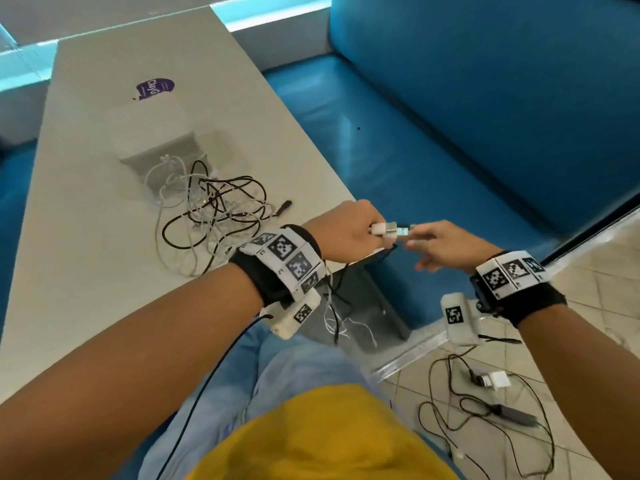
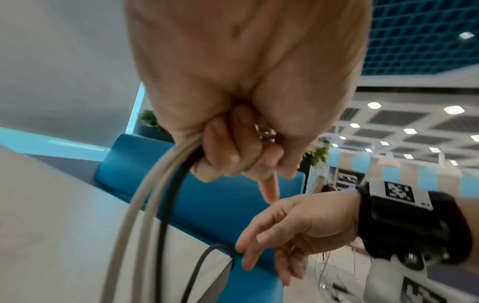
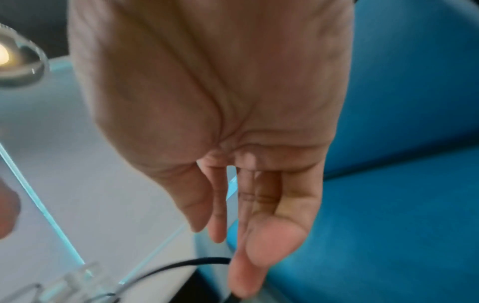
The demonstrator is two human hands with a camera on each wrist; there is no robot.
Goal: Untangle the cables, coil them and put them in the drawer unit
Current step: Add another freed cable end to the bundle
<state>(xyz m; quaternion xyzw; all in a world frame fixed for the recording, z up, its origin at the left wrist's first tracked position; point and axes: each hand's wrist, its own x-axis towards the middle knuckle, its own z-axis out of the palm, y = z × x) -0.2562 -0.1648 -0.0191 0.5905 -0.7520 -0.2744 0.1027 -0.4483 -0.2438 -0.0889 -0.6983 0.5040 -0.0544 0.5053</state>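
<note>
A tangle of black and white cables (image 1: 214, 209) lies on the white table (image 1: 86, 237), in front of the pale drawer unit (image 1: 156, 140). My left hand (image 1: 375, 233) is past the table's right edge, fisted round white and black cable ends (image 2: 155, 194). White USB plugs (image 1: 391, 229) stick out of the fist. Their cords hang down below the wrist (image 1: 334, 317). My right hand (image 1: 415, 241) is just right of the plugs, fingers straight (image 3: 233, 205) and fingertips at the plug tip, gripping nothing. A black cable (image 3: 181, 266) runs under it.
A blue bench seat (image 1: 415, 150) runs along the table's right side. On the tiled floor at lower right lie black cables with a white charger (image 1: 495, 379) and a dark adapter (image 1: 512, 414). A purple sticker (image 1: 154, 89) sits beyond the drawer unit.
</note>
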